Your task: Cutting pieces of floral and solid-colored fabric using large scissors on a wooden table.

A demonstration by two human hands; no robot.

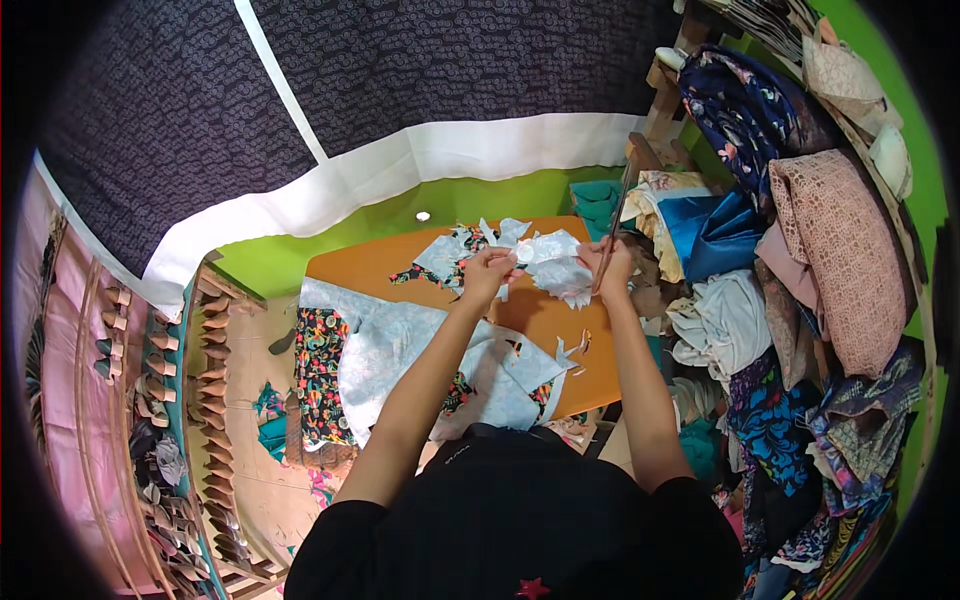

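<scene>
Above an orange-brown table (375,262), my left hand (486,274) pinches the edge of a pale fabric scrap (550,255). A small whitish round patch shows by its fingertips; I cannot make out what it is. My right hand (612,266) is closed round long, slim scissors (617,205), seen nearly edge-on with the blades pointing away from me. More cut pieces (437,258), pale on one side and dark floral on the other, lie beyond my left hand. Nearer me, a large piece of floral cloth (390,325) is spread with its pale back mostly up.
Heaped fabrics (735,310) and shelves of folded cloth crowd the right side. A dark patterned curtain (480,75) with a white hem hangs beyond the table. Wooden racks of small pointed pieces (215,400) stand at left. Cloth scraps (272,430) litter the floor.
</scene>
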